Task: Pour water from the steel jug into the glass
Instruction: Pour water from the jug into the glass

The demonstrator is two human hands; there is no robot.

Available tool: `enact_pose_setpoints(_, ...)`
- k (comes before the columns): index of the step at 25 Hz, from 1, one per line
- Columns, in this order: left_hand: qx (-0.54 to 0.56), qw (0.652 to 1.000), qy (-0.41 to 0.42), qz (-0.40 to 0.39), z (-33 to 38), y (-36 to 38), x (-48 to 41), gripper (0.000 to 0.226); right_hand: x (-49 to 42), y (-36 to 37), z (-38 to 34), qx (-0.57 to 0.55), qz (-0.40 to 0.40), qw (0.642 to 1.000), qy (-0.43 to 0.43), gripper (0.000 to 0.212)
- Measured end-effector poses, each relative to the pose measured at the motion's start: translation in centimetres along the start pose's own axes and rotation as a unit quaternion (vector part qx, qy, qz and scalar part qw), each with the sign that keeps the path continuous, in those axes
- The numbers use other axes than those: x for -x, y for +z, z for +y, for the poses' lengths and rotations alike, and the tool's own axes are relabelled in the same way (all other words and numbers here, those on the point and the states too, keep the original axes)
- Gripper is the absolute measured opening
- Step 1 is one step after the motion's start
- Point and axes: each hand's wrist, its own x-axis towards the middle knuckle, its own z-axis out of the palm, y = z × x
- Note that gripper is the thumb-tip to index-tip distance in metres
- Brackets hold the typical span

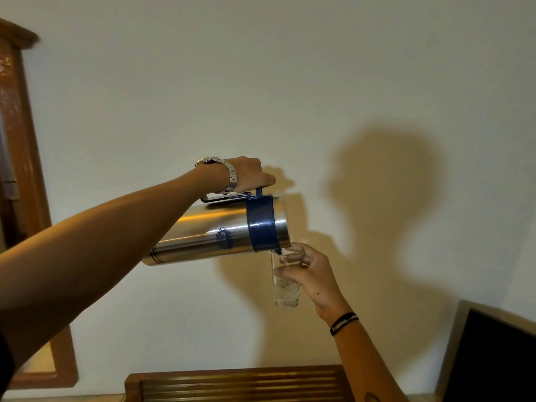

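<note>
Head view, from left to right: a wooden frame (17, 169) stands against the wall. The left hand (246, 175), with a metal watch (230, 174) on its wrist, is closed around the blue handle of the steel jug (208, 236), which is tipped almost flat, spout at the glass rim. The right hand (314, 278) wraps the upright glass (285, 291), which holds some water, in mid-air. A dark screen (493, 358) sits lower right.
</note>
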Motion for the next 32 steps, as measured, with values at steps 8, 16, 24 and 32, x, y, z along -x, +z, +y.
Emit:
enact_pose_setpoints(8, -0.001, 1.0, 0.001, 0.006, 0.5, -0.5, 0.2, 0.047, 0.0, -0.3, -0.1, -0.014, 0.007, 1.0, -0.005, 0.057)
enact_pose_setpoints(16, -0.018, 1.0, 0.005, 0.012, 0.4, -1.1, 0.6, 0.048, 0.0, 0.1, -0.4, -0.023, 0.0, 1.0, -0.013, 0.057)
enact_pose_setpoints(24, -0.021, 1.0, 0.004, 0.016, 0.3, -1.2, 0.9, 0.047, 0.3, 0.3, -0.6, -0.033, 0.003, 0.999, -0.008, 0.059)
enact_pose_setpoints(32, -0.017, 1.0, 0.007, 0.019, 0.5, -1.5, 1.4, 0.047, 0.5, 0.1, -0.9, -0.036, -0.001, 0.999, -0.009, 0.061)
